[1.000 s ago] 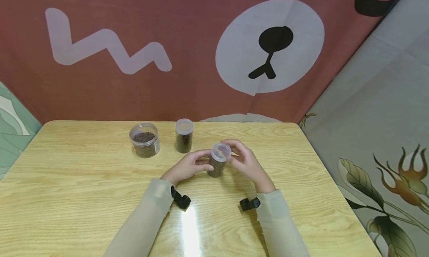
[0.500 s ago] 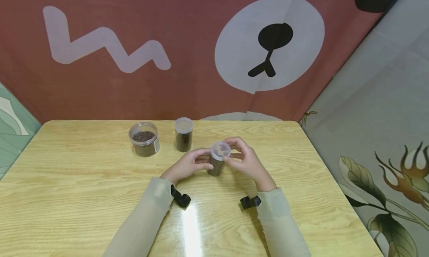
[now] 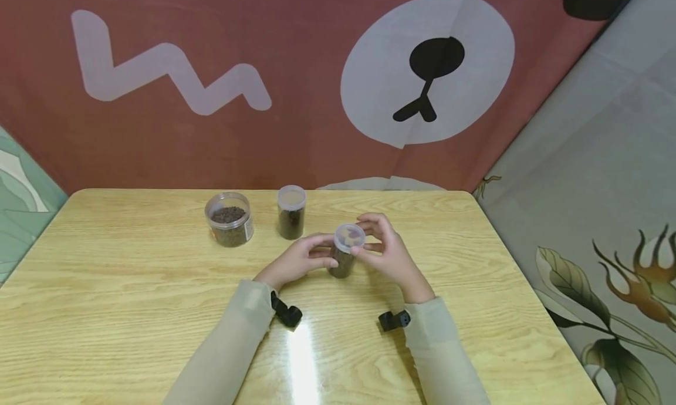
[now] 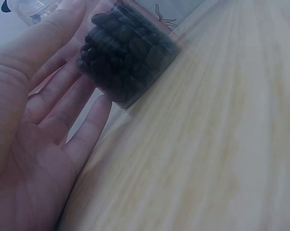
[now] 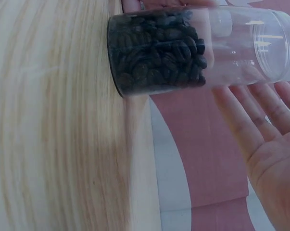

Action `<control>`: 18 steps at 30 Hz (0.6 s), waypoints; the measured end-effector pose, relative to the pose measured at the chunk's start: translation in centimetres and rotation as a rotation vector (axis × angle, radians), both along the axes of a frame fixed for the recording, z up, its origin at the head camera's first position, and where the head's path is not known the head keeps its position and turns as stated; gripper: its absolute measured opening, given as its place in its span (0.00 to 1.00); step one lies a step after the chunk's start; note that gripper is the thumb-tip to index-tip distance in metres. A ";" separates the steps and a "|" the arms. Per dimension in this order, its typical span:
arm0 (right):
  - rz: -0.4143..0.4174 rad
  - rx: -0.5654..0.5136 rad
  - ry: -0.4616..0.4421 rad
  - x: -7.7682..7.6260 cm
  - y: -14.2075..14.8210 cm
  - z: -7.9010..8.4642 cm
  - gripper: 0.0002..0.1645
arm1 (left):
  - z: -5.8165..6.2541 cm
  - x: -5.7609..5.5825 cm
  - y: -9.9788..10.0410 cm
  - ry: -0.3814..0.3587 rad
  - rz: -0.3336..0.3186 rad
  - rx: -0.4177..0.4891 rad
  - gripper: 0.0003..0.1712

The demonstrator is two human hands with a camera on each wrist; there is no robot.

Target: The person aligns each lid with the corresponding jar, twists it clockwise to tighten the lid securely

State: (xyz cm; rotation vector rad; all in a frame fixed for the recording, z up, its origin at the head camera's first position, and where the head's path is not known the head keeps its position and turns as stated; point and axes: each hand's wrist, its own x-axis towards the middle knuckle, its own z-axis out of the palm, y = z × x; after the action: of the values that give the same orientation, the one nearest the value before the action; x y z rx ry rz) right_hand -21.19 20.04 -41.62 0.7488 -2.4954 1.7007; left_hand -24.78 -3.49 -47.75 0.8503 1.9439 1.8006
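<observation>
A clear lidded jar, partly filled with dark coffee beans, stands upright on the table in the head view. My left hand holds its body from the left, the thumb in front and the other fingers passing behind. At the top right, my right hand holds the clear lid, its thumb on the front of the rim and its fingers round the far side. The right wrist view shows the beans filling about the lower half, with the right fingers behind the lid end.
A second lidded jar with dark contents stands behind and to the left. Further left is a wide, open tub of brown granules. The table's back edge meets a red cloth with a printed face.
My right thumb has shifted from the lid's right side to its front, and the fingers have moved slightly back. The left hand and the jar stay in place.
</observation>
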 end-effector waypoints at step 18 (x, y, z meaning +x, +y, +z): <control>0.134 -0.001 0.083 -0.2 0.4 -0.1 0.29 | -0.1 -0.1 0.0 -0.023 -0.001 0.008 0.31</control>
State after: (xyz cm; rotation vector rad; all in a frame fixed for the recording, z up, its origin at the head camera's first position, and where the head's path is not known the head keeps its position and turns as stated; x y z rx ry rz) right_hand -21.34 20.46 -41.71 0.9864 -2.4398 1.6726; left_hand -24.83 -3.50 -47.87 0.8291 1.9235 1.8108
